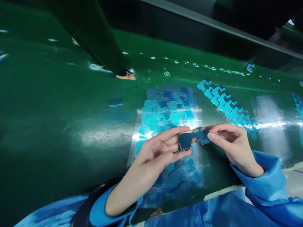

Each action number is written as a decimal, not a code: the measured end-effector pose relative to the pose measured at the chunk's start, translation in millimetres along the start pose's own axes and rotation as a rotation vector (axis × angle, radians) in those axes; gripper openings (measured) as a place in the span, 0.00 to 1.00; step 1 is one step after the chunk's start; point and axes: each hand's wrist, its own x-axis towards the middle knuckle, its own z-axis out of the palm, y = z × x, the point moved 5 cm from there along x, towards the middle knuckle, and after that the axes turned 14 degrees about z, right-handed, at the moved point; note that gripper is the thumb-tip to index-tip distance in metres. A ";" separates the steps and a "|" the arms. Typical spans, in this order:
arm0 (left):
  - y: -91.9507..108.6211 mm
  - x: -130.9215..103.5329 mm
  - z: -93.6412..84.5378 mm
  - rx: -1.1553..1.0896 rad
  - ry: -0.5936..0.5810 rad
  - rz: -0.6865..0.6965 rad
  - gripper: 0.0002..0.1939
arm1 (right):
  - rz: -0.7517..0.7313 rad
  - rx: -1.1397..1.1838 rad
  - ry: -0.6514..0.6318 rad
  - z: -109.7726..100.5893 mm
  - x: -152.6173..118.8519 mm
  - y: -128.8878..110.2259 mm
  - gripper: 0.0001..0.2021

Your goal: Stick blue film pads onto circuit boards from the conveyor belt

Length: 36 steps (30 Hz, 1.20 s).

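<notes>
Between both hands is a small circuit board (186, 140) with a dark blue face and gold-coloured edges. My left hand (161, 148) grips its left end by the edges, thumb below and fingers above and behind. The thumb and forefinger of my right hand (230, 142) pinch the board's narrower right end; whether a thin film lies between those fingertips I cannot make out. Under the hands lies a clear sheet covering many overlapping blue cut-out pieces (163, 116) on the green mat (94, 101).
A slanting row of blue cut-out pieces (224, 102) lies to the right, beside a shiny clear sheet (270, 123). Small boards (250, 67) lie far right. A dark post (94, 34) stands at upper left, and a dark ledge (189, 28) runs along the back.
</notes>
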 end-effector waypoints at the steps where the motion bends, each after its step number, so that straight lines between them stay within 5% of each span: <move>1: 0.5 0.0 0.0 0.022 0.006 0.005 0.18 | -0.017 -0.013 0.005 0.4 -0.3 -1.3 0.03; 36: 3.8 -2.2 0.3 0.137 0.036 0.068 0.18 | -0.059 -0.113 0.095 5.0 -4.3 -8.5 0.03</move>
